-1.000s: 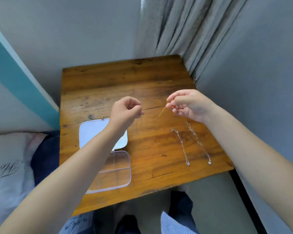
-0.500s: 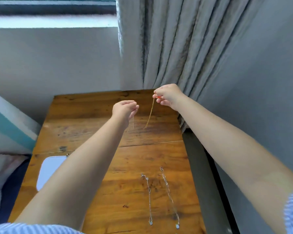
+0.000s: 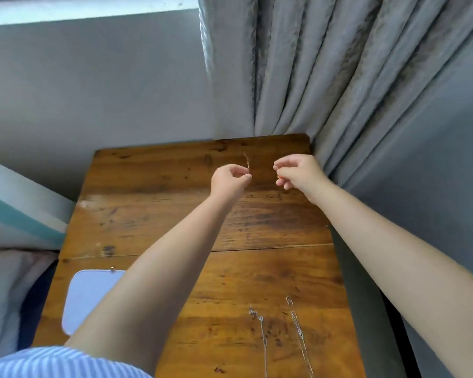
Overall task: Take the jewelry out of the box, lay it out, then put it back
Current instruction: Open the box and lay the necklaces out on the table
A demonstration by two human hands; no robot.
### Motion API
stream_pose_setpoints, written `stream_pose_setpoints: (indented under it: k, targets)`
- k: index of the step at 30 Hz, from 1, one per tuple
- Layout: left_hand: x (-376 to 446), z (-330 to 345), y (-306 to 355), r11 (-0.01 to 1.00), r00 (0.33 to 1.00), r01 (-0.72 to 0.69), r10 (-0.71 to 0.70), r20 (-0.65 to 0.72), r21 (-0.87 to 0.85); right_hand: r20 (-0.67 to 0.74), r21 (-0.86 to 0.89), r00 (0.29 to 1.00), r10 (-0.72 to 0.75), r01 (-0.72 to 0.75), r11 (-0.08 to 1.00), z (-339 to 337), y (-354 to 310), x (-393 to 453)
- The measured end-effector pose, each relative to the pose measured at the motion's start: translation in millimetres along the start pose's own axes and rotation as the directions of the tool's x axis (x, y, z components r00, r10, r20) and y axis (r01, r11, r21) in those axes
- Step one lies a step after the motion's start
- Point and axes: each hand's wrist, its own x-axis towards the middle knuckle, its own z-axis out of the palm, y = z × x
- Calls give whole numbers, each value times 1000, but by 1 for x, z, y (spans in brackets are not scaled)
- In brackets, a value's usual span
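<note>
A thin gold chain (image 3: pixel 247 160) shows as a short strand sticking up from my left hand (image 3: pixel 230 181), which pinches it above the far part of the wooden table (image 3: pixel 148 214). My right hand (image 3: pixel 298 173) is a little to the right at the same height, its fingertips pinched together; the chain between the hands is too fine to see. Two silver chains (image 3: pixel 261 331) (image 3: pixel 298 328) lie stretched out side by side on the near right of the table. The open box's white lid (image 3: pixel 90 296) lies at the near left, partly hidden by my left forearm.
A grey curtain (image 3: pixel 339 77) hangs against the table's far right corner and right edge. A grey wall runs behind the table. A pillow and bedding (image 3: pixel 8 290) lie to the left of the table.
Both hands have moved out over the far end of the table and drawn closer to its surface. The gold strand, which hung from my right hand, now shows at my left.
</note>
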Motion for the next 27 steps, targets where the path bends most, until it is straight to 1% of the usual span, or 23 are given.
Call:
stream_pose_setpoints:
  k: [2, 4, 5, 7, 9, 11, 13, 15, 17, 20, 23, 27]
  targets:
    - [-9, 19, -35, 973, 995, 46, -64, 71, 228, 28, -59, 993, 112, -110, 992, 9, 40, -11]
    - [-22, 33, -70, 913, 984, 80, -137, 116, 399, 62, -120, 971, 229, -221, 968, 24, 77, -24]
    - [-29, 39, -84, 890, 977, 96, -170, 128, 447, 70, -141, 960, 270, -258, 956, 31, 93, -31]
    - [-43, 46, -105, 871, 968, 117, -207, 139, 476, 61, -167, 951, 303, -290, 942, 43, 120, -47]
    - [-56, 51, -122, 881, 965, 132, -220, 145, 455, 19, -242, 969, 246, -234, 942, 51, 137, -67]
    - [-66, 53, -135, 899, 967, 149, -219, 130, 413, -11, -314, 993, 116, -114, 943, 55, 150, -85]
    - [-75, 54, -144, 919, 967, 188, -235, 98, 345, 20, -353, 1000, 9, -1, 936, 57, 158, -102]
    - [-83, 56, -151, 933, 954, 261, -289, 83, 246, 50, -400, 996, -74, 87, 912, 59, 166, -112]
    - [-89, 58, -156, 931, 938, 319, -336, 80, 176, 42, -424, 991, -126, 131, 896, 60, 172, -117]
    - [-95, 61, -160, 927, 927, 364, -370, 66, 85, 39, -446, 984, -171, 171, 879, 60, 179, -122]
    - [-102, 61, -160, 932, 934, 350, -355, 39, 98, 50, -474, 980, -192, 193, 859, 57, 183, -125]
    - [-121, 49, -162, 923, 948, 300, -316, 28, 240, 90, -519, 970, -224, 238, 821, 50, 174, -133]
